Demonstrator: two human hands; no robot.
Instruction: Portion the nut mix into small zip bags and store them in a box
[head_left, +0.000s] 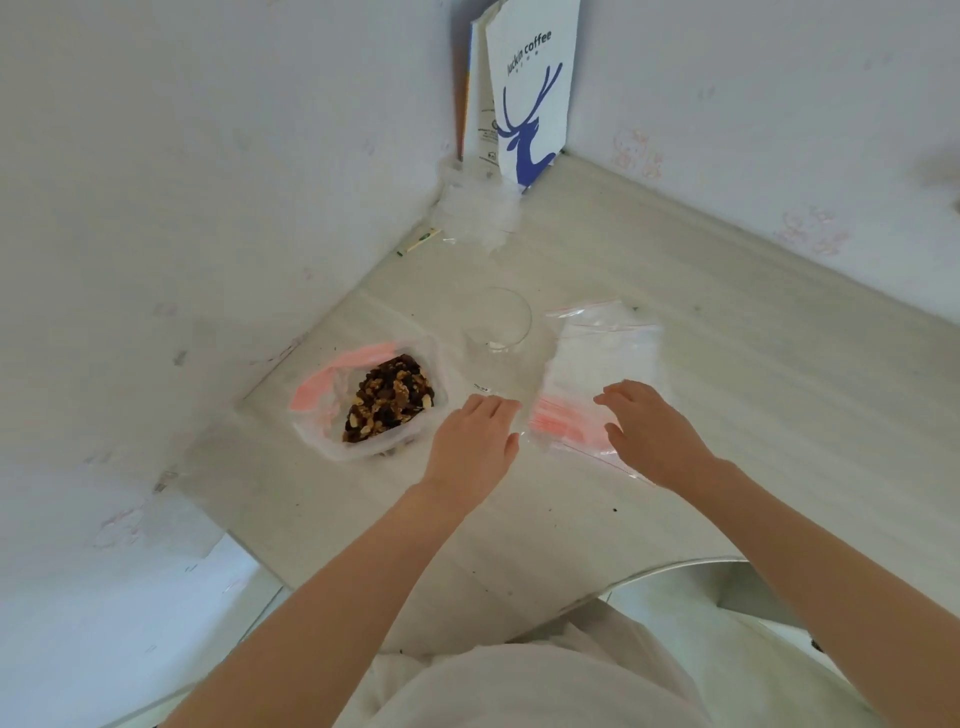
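Observation:
A clear zip bag with a red seal, full of brown nut mix (388, 397), lies open on the pale table (727, 338) at the left. A stack of empty small zip bags (597, 358) with red seals lies to the right of it. My left hand (475, 441) hovers with relaxed fingers between the two, its fingertips near the stack's left edge. My right hand (652, 434) rests on the near end of the stack with straight, spread fingers. Neither hand holds anything.
A clear glass (501, 322) stands behind my hands. A white paper bag with a blue deer (530, 93) leans in the wall corner, with crumpled clear plastic (478, 208) in front and a thin stick (418, 241) beside it. Walls close the left and back.

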